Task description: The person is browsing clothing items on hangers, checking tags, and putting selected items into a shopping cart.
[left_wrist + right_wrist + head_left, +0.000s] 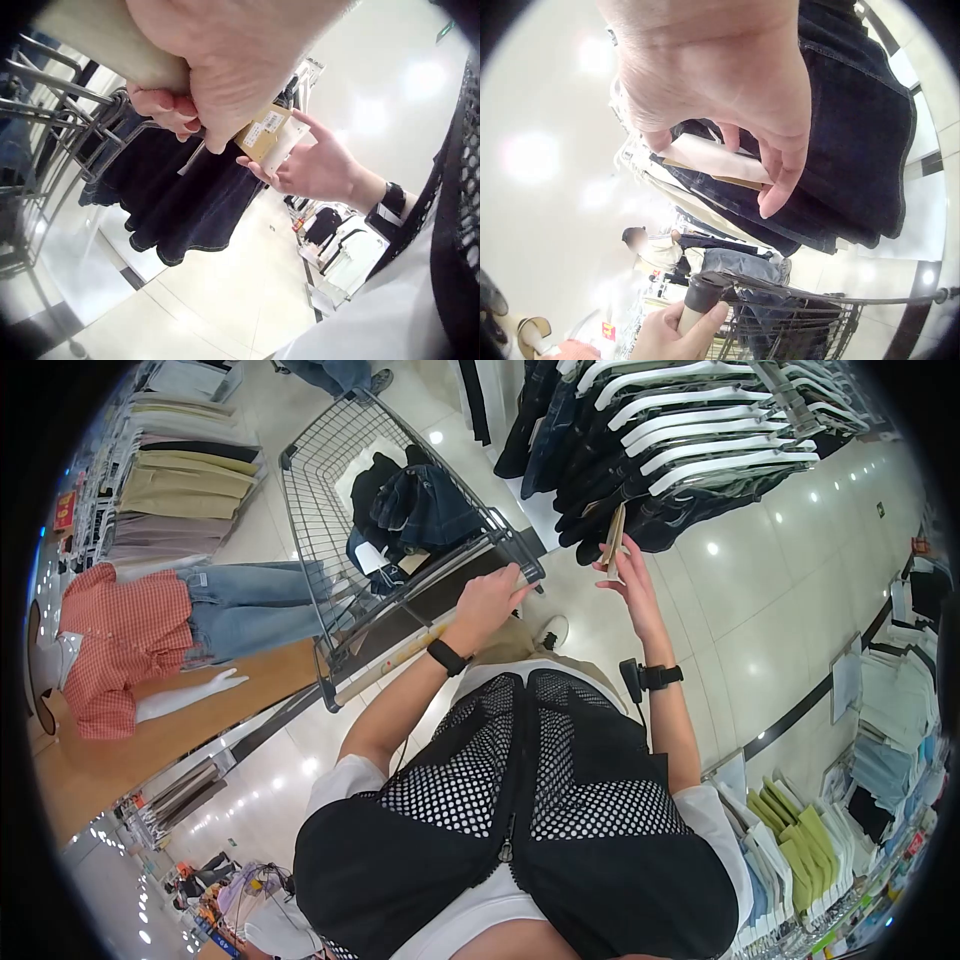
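The left hand [487, 605] [232, 60] grips the cart's pale handle bar [112, 37], its fingers curled round near the bar's dark end cap [703, 294]. Between thumb and fingers, the right hand [637, 588] [720, 82] holds tan and white paper tags [614, 538] [264, 135] [712, 159]. These tags are beside dark denim garments [187, 202] [855, 127] hanging on the rack; the left wrist view shows printed labels on the tan one. Whether the tags are attached to a garment cannot be told.
A wire shopping cart [310, 490] holds dark denim clothes [425, 505]. White hangers [710, 420] line the rack ahead. A mannequin in a checked shirt [125, 645] lies along the left side of the view. Folded clothes [190, 480] are beyond it, and another person [660, 251] stands past the cart.
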### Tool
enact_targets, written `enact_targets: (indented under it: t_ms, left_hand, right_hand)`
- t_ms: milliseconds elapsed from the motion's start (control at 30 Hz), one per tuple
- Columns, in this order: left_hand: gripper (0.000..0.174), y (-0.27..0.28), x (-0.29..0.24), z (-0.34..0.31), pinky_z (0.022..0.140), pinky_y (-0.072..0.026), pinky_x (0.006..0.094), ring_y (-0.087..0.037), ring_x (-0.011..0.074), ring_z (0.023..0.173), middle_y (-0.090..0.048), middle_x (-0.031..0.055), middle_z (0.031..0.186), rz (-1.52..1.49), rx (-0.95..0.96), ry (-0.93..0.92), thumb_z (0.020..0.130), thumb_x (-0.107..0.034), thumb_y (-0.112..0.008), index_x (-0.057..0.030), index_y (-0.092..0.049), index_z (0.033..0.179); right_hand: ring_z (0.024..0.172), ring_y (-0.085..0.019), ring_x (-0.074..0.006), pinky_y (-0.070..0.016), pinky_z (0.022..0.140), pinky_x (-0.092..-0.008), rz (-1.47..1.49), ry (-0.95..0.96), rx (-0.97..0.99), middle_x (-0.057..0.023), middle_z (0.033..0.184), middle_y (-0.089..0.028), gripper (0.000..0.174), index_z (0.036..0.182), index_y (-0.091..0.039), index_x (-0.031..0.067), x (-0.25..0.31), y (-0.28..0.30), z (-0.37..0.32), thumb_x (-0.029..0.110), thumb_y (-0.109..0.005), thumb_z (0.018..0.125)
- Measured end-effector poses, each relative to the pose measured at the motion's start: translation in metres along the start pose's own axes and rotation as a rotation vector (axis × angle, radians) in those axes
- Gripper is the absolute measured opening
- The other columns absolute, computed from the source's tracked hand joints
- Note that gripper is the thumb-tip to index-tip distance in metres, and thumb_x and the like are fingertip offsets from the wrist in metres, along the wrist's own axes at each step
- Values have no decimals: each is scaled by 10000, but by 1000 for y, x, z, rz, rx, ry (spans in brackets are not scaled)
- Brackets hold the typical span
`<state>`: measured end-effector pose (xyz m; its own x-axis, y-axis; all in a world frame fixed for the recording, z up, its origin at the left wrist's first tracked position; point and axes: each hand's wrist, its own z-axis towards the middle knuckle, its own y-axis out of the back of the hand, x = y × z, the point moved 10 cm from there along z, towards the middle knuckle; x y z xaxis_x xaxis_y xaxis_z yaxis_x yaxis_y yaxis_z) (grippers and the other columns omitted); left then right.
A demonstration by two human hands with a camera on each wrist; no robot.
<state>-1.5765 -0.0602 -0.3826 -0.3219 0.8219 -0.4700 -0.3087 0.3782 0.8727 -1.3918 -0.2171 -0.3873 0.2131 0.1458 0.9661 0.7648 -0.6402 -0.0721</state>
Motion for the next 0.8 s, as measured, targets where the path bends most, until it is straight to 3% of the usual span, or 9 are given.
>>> enact_targets:
  t_ms: [200,267,400,467,567,633,800]
  left_hand:
    - [405,1,8,8,608,-571,476,-711,388,706,-689,164,748,16,12,-2,1002,-429,-726,-49,-587,980]
    - [455,0,16,9,607,-542,521,-677,442,708,-661,189,732,-61,2,-2,1000,-462,-725,-49,-545,941]
    - [438,5,18,8,611,-541,530,-673,449,708,-661,195,738,-108,-15,-36,1004,-441,-723,-46,-541,949]
    - [345,-4,31,14,666,-584,517,-722,420,786,-734,164,926,-53,126,8,1008,-344,-714,-21,-594,1034]
    - [323,-1,33,16,692,-587,546,-724,442,821,-739,187,972,-103,159,26,1014,-314,-702,-14,-589,1058]
    - [323,-5,35,15,702,-588,554,-724,451,832,-740,194,996,-106,187,45,1017,-308,-697,-13,-579,1074]
    - [332,-8,52,33,729,-592,572,-724,471,859,-739,207,1043,-122,257,34,1024,-296,-689,-11,-546,1116]
  right_hand:
    - [1219,-682,-231,-583,944,-358,38,-18,-29,-167,1489,-594,691,1678,-339,103,-14,1,-2,443,-564,1121]
    - [1221,-682,-233,-583,944,-358,29,-18,-30,-175,1491,-593,697,1680,-332,99,-16,-2,0,442,-565,1120]
    - [1224,-681,-238,-579,962,-363,3,-5,-45,-161,1435,-618,707,1682,-319,95,-17,-2,3,440,-572,1119]
    - [1225,-680,-239,-577,970,-366,-6,-7,-68,-156,1412,-628,709,1682,-314,96,-16,-7,8,439,-574,1118]
    - [1227,-680,-239,-575,985,-372,-13,-39,-115,-146,1374,-640,704,1681,-311,95,-16,-10,5,428,-573,1120]
    - [1310,-653,-278,-540,1049,-426,45,-86,-88,-175,1521,-588,749,1701,-253,94,-26,-12,5,470,-540,1120]
    - [1341,-620,-285,-514,1099,-445,208,-79,-169,-158,1543,-550,774,1703,-243,97,-50,-9,14,478,-558,1108]
